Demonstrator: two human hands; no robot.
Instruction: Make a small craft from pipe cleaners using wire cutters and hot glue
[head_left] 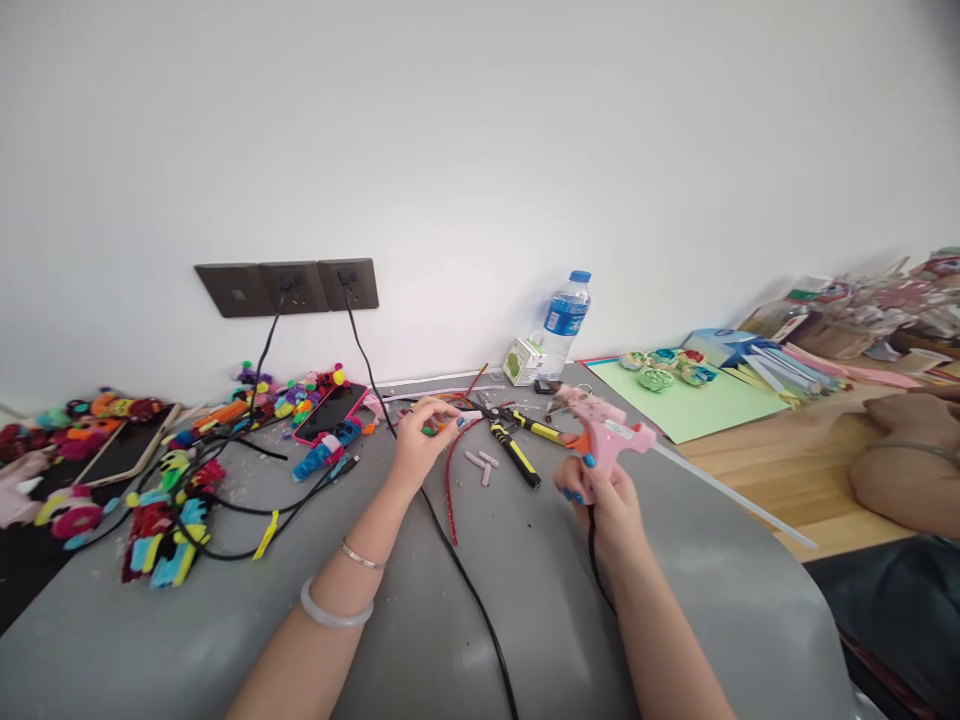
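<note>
My right hand (600,490) is wrapped round the handle of a pink hot glue gun (611,435), its dirty nozzle pointing up and left. A black cord hangs from the grip. My left hand (427,435) pinches a short pale pink pipe cleaner piece (470,415) between thumb and fingertips, apart from the nozzle. Several similar pale pieces (485,476) lie on the grey table (480,640) between my hands. Pliers with yellow and black handles (517,455) rest just behind them. A red pipe cleaner (451,490) curves down near my left wrist.
Colourful pipe cleaner figures (169,530), phones (330,412) and black cables (225,550) crowd the left. A water bottle (566,320) and a small box (523,361) stand by the wall. On the right are green paper (675,410) with rosettes, a long white stick (750,505) and another person's arm (904,460).
</note>
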